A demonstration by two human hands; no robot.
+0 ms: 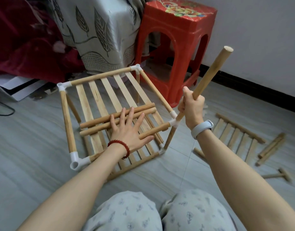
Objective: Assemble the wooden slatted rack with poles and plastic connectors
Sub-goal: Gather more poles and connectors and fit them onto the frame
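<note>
The wooden slatted rack (108, 90) stands on the floor as two slatted tiers joined by poles and white plastic connectors. My left hand (128, 127) lies flat with spread fingers on two loose poles (113, 119) resting across the upper slats. My right hand (191, 105) grips a long pole (211, 70) that slants up to the right. The lower end of that pole meets the near right corner connector (174, 121). Another white connector (78, 161) sits at the near left corner with an open socket.
A red plastic stool (175, 47) stands just behind the rack, next to a leaf-patterned cloth (97, 30). A spare slatted panel (238, 137), loose poles (271, 147) and a small wooden mallet (280, 175) lie on the grey floor at the right. My knees (160, 212) are at the bottom.
</note>
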